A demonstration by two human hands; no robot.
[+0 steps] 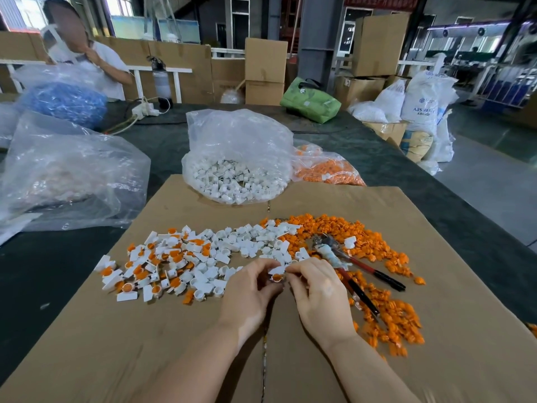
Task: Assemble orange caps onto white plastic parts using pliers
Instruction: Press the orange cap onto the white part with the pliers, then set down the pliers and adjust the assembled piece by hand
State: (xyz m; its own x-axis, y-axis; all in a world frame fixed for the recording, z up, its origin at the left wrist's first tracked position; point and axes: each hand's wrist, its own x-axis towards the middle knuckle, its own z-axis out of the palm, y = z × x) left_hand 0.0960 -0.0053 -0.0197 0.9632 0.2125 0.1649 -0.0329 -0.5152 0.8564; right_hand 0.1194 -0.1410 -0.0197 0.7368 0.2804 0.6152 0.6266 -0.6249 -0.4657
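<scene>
both hands mid-frame, low centre. my left hand (250, 282) and right hand (315, 282) are pinching one white plastic part (277, 270) between the fingertips, with an orange cap (277, 277) sitting in its ring. can't tell if the cap is fully seated or just resting in; it's small and partly behind my fingers.

pliers (347, 266) lie untouched just right of my right hand, red/black handles pointing lower right, jaws up in the orange cap pile (389, 286).

done pieces (151, 271) are centre-left on the cardboard sheet (174, 344), loose white parts (247, 242) at centre. spare stock sits upper centre: bag of white parts (235, 170), bag of orange caps (325, 167) to its right.

risks from here, my read:
- cap cocked in the ring when i let go to reach for the pliers, so it pops out or gets crushed crooked
- only a fingertip pinch, so the part could rotate or drop into the loose pile and get mixed with unfinished ones
- pliers half buried in caps, so grabbing them may scatter caps toward the right edge of the sheet
- squeezing too hard could crack the white ring
</scene>
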